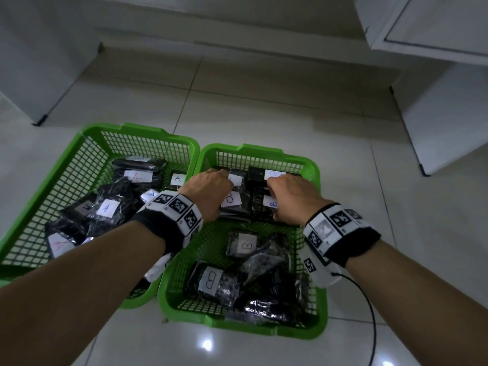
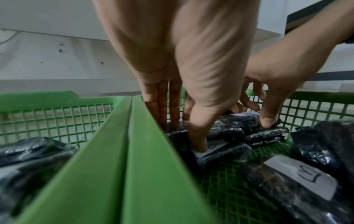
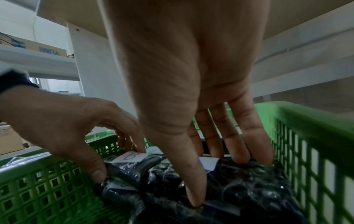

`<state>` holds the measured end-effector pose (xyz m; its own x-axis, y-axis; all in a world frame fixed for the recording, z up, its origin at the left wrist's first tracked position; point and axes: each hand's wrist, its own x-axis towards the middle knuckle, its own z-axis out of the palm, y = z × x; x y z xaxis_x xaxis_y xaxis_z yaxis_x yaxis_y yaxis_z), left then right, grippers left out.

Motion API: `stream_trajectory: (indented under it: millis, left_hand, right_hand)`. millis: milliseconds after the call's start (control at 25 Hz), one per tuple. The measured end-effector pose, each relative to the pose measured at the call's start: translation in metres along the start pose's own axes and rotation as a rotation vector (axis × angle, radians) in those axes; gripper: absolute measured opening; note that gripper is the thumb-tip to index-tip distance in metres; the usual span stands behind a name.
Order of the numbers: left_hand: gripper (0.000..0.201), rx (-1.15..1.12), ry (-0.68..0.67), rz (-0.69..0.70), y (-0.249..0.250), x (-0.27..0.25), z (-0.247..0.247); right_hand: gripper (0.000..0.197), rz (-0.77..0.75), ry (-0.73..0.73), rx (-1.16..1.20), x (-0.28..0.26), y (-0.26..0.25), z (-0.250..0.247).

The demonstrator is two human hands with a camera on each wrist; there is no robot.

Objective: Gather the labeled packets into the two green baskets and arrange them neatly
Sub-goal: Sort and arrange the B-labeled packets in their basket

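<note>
Lying flat, labels up, at the far end of the right-hand green plastic mesh basket (image 1: 264, 330) on the white tiled floor (image 1: 264, 114), the black plastic-wrapped packets with white B labels (image 1: 244, 204) form two columns running away from you; each packet's long side seems to run across the basket. Your left hand (image 1: 208, 192) pinches the left column (image 1: 230, 198), thumb on the near label, straight fingers down the far side. Your right hand (image 1: 293, 196) clamps the right column (image 1: 270, 202), thumb near, fingers hooked over the far edge.

Coded wristbands
Black straps (image 1: 155, 225) with white, square-coded blocks are worn behind the left hand (image 1: 208, 194) and right hand (image 1: 293, 199); a black cable (image 1: 375, 334) is attached at the right.
</note>
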<state>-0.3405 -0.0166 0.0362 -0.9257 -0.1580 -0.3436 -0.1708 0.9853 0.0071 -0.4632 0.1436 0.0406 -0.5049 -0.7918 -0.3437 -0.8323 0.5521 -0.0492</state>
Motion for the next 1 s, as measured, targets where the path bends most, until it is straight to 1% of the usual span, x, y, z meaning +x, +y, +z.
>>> stream_trajectory:
  millis: [80,160,200,280,320,360,400,440,480,520,560,600,640,680,760,800,840,920,1000]
  left_hand:
    - [0.046,-0.003,-0.001,0.003,0.003,0.002,0.0]
    - [0.05,-0.015,-0.015,-0.009,0.005,0.004,-0.002]
    - [0.054,-0.021,-0.025,-0.013,0.005,0.004,-0.003]
    - [0.064,-0.025,-0.026,-0.016,0.005,0.001,-0.003]
    - [0.065,-0.037,0.007,-0.003,0.006,-0.002,-0.002]
    - [0.059,-0.07,0.067,0.019,0.009,-0.007,-0.001]
    - [0.048,-0.122,0.124,0.044,0.014,-0.013,0.001]
    - [0.035,-0.196,0.153,0.064,0.019,-0.019,0.004]
    - [0.024,-0.276,0.13,0.075,0.025,-0.026,0.007]
    - [0.019,-0.341,0.076,0.091,0.031,-0.031,0.013]
    - [0.018,-0.397,0.008,0.108,0.037,-0.037,0.019]
    - [0.019,-0.456,-0.033,0.131,0.041,-0.041,0.026]
    - [0.021,-0.52,-0.05,0.149,0.044,-0.044,0.033]
    - [0.024,-0.597,-0.049,0.165,0.047,-0.046,0.037]
    - [0.022,-0.767,-0.052,0.148,0.048,-0.05,0.037]
    - [0.021,-0.848,-0.066,0.132,0.048,-0.052,0.032]
    - [0.023,-0.925,-0.093,0.123,0.047,-0.054,0.027]
    - [0.03,-1.003,-0.099,0.12,0.043,-0.054,0.017]
    - [0.032,-1.048,-0.026,0.094,0.035,-0.052,0.01]
  right_hand:
    - [0.034,0.025,-0.025,0.057,0.001,0.003,-0.001]
    - [0.038,0.056,-0.056,0.087,-0.001,0.005,-0.006]
    - [0.036,0.061,-0.048,0.093,-0.004,0.004,-0.009]
    - [0.023,0.036,0.021,0.135,-0.015,-0.003,-0.012]
    - [0.018,0.015,0.036,0.184,-0.021,-0.007,-0.013]
    - [0.014,-0.007,0.012,0.245,-0.029,-0.013,-0.011]
    - [0.013,-0.027,-0.057,0.296,-0.037,-0.018,-0.008]
    - [0.02,-0.055,-0.143,0.314,-0.045,-0.023,-0.004]
    - [0.034,-0.085,-0.225,0.284,-0.051,-0.027,0.002]
    - [0.05,-0.108,-0.282,0.22,-0.055,-0.029,0.008]
    - [0.062,-0.113,-0.301,0.154,-0.059,-0.031,0.014]
    - [0.068,-0.111,-0.289,0.12,-0.061,-0.032,0.019]
    - [0.068,-0.118,-0.259,0.129,-0.062,-0.03,0.02]
    - [0.062,-0.134,-0.224,0.178,-0.064,-0.025,0.019]
    - [0.042,-0.139,-0.191,0.343,-0.067,-0.01,0.015]
    - [0.033,-0.119,-0.183,0.435,-0.069,-0.001,0.011]
    - [0.029,-0.088,-0.165,0.521,-0.07,0.008,0.01]
    - [0.041,0.012,-0.096,0.675,-0.072,0.022,0.008]
    - [0.052,0.114,-0.05,0.819,-0.071,0.029,0.007]
